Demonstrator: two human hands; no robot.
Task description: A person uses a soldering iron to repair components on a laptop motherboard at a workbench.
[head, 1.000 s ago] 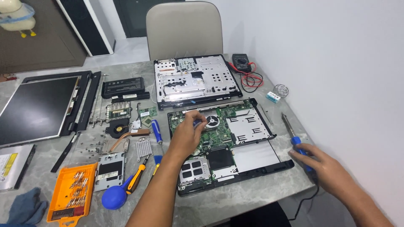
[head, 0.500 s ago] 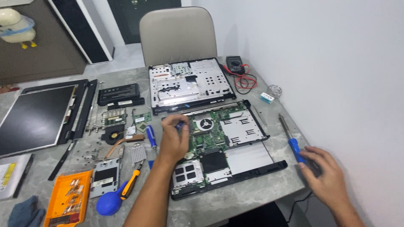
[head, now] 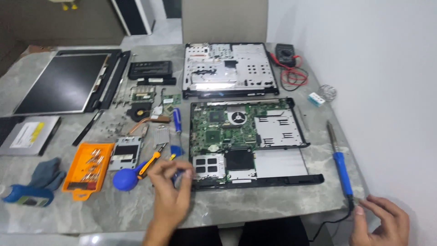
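Gloves (head: 45,173) lie far left on the table (head: 273,207), then an orange bit tray (head: 87,169) and a blue blower bulb (head: 125,179). Just right of these the left hand (head: 170,191) hovers with fingers curled, its grip pinched on a small dark tool, beside the open laptop base (head: 248,141). Farther right a blue soldering iron (head: 340,166) lies on the table. At its cord end the right hand (head: 380,223) rests half open, fingertips near the cord, grasping nothing.

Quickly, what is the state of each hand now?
Left hand: closed on a small dark-blue tool.
Right hand: open, holding nothing, beside the black cord.
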